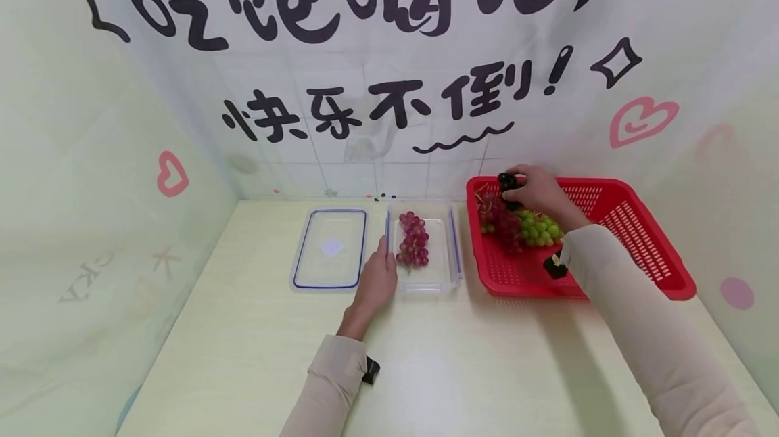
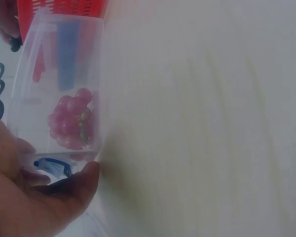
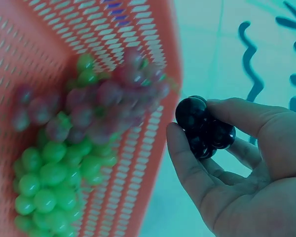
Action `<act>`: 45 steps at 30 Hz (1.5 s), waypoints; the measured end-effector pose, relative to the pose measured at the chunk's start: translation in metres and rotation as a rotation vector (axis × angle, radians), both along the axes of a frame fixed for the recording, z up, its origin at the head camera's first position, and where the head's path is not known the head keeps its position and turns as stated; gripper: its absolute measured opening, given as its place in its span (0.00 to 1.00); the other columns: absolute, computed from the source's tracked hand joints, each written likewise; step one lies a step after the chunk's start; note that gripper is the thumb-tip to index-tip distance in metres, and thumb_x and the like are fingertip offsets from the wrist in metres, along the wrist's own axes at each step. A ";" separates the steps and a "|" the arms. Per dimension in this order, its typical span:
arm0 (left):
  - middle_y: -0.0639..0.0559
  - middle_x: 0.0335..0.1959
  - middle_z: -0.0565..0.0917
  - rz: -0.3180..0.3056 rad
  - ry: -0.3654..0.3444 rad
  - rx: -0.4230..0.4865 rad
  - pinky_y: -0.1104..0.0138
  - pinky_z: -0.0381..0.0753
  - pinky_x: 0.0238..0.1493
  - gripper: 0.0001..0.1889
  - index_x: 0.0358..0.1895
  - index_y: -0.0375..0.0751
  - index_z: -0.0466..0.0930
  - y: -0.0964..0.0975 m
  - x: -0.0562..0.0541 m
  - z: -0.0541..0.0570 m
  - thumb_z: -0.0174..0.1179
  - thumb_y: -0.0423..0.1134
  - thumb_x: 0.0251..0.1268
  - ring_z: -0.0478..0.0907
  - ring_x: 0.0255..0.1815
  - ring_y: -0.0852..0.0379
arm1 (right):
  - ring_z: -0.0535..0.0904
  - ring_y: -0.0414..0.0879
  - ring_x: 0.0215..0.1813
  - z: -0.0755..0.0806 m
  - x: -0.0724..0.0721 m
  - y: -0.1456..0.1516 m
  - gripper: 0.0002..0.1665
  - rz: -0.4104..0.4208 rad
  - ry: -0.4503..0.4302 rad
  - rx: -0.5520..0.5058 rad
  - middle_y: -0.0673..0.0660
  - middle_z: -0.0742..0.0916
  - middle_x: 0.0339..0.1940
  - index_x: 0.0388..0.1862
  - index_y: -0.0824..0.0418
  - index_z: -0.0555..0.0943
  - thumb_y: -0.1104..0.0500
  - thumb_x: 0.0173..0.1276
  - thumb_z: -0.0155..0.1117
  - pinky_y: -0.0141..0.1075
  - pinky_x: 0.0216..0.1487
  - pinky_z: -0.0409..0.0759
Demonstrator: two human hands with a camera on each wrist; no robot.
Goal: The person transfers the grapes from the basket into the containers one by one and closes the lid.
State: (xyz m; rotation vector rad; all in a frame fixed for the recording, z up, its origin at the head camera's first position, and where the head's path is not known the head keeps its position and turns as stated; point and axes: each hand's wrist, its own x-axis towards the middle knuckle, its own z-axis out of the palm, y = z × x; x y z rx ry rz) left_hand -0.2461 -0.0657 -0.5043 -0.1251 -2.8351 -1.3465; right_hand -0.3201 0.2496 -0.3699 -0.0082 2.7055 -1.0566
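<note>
My right hand (image 1: 538,190) pinches a small bunch of black grapes (image 3: 200,123) between thumb and fingers, raised over the left part of the red basket (image 1: 621,187). Below it in the basket lie red grapes (image 3: 108,98) and green grapes (image 3: 54,182). With my left hand (image 1: 379,280) I hold the left side of a clear plastic container (image 1: 441,286), thumb and fingers around its blue-edged flap. A bunch of red grapes (image 1: 414,241) lies in that container, along its left side.
Left of the container, a clear lid (image 1: 331,247) with a blue seal and a pale square mark lies flat on the light table (image 1: 243,329). A white curtain (image 1: 341,51) with black lettering hangs behind the table.
</note>
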 end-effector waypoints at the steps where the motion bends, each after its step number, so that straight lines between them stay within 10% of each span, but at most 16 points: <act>1: 0.29 0.55 0.79 0.000 0.002 -0.001 0.47 0.77 0.57 0.27 0.76 0.29 0.53 0.000 0.000 0.000 0.41 0.37 0.81 0.78 0.56 0.37 | 0.77 0.65 0.56 0.002 0.000 -0.003 0.30 0.001 0.002 -0.008 0.76 0.74 0.63 0.72 0.65 0.65 0.61 0.74 0.59 0.52 0.52 0.83; 29: 0.32 0.49 0.81 0.003 -0.002 0.014 0.51 0.79 0.46 0.27 0.76 0.29 0.53 -0.002 0.001 0.001 0.42 0.36 0.80 0.77 0.37 0.46 | 0.83 0.61 0.52 -0.023 -0.009 -0.126 0.29 0.053 -0.111 -0.064 0.70 0.76 0.63 0.70 0.62 0.70 0.62 0.71 0.62 0.44 0.45 0.86; 45: 0.33 0.45 0.81 -0.006 -0.001 0.021 0.55 0.78 0.37 0.27 0.76 0.29 0.54 -0.002 0.001 0.002 0.41 0.36 0.80 0.73 0.29 0.51 | 0.81 0.55 0.45 -0.053 -0.013 -0.150 0.26 0.072 -0.105 0.215 0.67 0.81 0.56 0.67 0.65 0.72 0.63 0.71 0.58 0.37 0.38 0.85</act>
